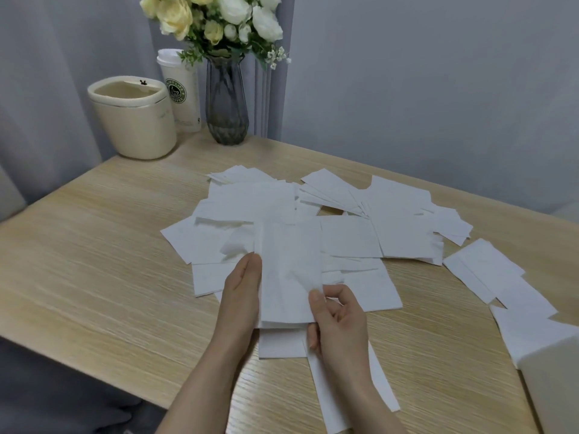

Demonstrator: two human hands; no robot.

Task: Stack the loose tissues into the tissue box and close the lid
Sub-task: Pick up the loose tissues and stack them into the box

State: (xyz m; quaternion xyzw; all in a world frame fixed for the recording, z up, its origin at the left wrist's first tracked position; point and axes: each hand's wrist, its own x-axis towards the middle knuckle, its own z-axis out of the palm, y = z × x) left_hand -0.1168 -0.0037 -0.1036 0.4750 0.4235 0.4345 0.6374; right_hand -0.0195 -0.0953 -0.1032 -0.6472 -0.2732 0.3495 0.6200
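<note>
A small stack (286,274) of white tissues is held just above the table (94,245), near the front middle, its long side running away from the person. The left hand (241,292) lies flat against the stack's left edge, fingers straight and pressed together, fingertips at the far end. The right hand (338,321) pinches the stack's near right corner, thumb on top, the other fingers curled beneath. More loose tissues (376,220) lie scattered flat across the middle and right of the table, many overlapping; some lie under the held stack and under the right forearm, and a few stretch toward the right edge. At the lower right corner a pale boxy shape (554,380) touches the nearest tissues; whether it is the tissue box I cannot tell. At the far left corner stand a cream bin (134,120), a white lidded cup (181,92) just behind it, and a grey glass vase (226,101) of white and yellow flowers (216,17). A grey curtain (407,73) hangs behind the table
</note>
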